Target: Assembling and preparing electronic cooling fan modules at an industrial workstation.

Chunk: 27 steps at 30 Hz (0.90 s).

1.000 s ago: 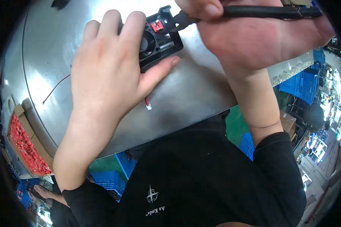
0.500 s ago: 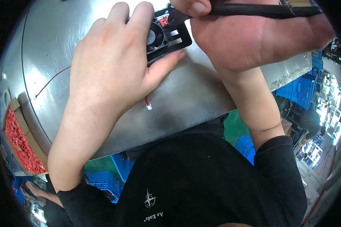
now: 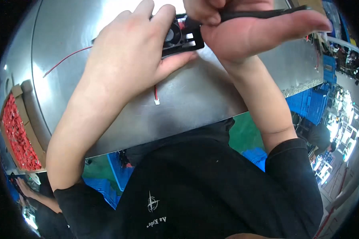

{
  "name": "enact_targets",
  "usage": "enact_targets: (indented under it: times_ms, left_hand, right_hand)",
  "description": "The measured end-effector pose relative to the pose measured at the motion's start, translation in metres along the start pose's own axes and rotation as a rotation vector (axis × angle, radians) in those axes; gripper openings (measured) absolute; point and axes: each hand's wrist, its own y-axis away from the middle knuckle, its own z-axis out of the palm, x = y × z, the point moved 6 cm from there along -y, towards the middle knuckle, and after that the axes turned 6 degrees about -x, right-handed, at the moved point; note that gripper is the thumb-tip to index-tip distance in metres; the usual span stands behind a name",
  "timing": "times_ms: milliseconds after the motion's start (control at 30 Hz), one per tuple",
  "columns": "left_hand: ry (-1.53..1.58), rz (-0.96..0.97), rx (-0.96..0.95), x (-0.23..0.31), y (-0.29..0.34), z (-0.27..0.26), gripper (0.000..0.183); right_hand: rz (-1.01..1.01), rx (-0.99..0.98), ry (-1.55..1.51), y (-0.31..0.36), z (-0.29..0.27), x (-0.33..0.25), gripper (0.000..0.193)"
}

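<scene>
My left hand (image 3: 123,59) is closed over a black plastic housing (image 3: 195,43) at the far part of the metal table, its thumb along the near edge. A small black fan (image 3: 170,36) sits in the housing, partly under my fingers. Beside the fan shows a small red part (image 3: 182,25). My right hand (image 3: 239,42) grips a long black-handled tool (image 3: 259,14), whose dark end lies over the housing by the red part; its exact kind is hidden. A red wire (image 3: 68,56) runs out to the left. A white connector (image 3: 157,102) on a red-and-black lead lies below my left hand.
An open cardboard box (image 3: 26,119) full of small red parts (image 3: 16,137) stands left of the metal table (image 3: 183,115). Blue crates (image 3: 305,104) are stacked beyond the table's right side. At the lower left, another person's arm (image 3: 42,199) shows.
My left hand and the housing sit slightly farther right in the picture. My right hand has shifted a little left and tilted, still gripping the tool. The whole view has moved slightly.
</scene>
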Motion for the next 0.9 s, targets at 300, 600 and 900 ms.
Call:
enact_targets:
  times_ms: [300,600,900]
  left_hand:
    - [-0.138,-0.003,0.165,-0.025,0.006,0.001,0.089]
    - [0.377,0.663,0.468,-0.022,-0.013,-0.021,0.064]
    - [0.974,0.110,0.097,-0.024,-0.024,-0.029,0.054]
  right_hand:
    - [0.127,-0.290,0.064,-0.016,-0.006,0.014,0.124]
    - [0.621,-0.422,-0.159,-0.028,-0.008,0.022,0.122]
    - [0.846,-0.616,-0.365,-0.036,-0.006,0.033,0.113]
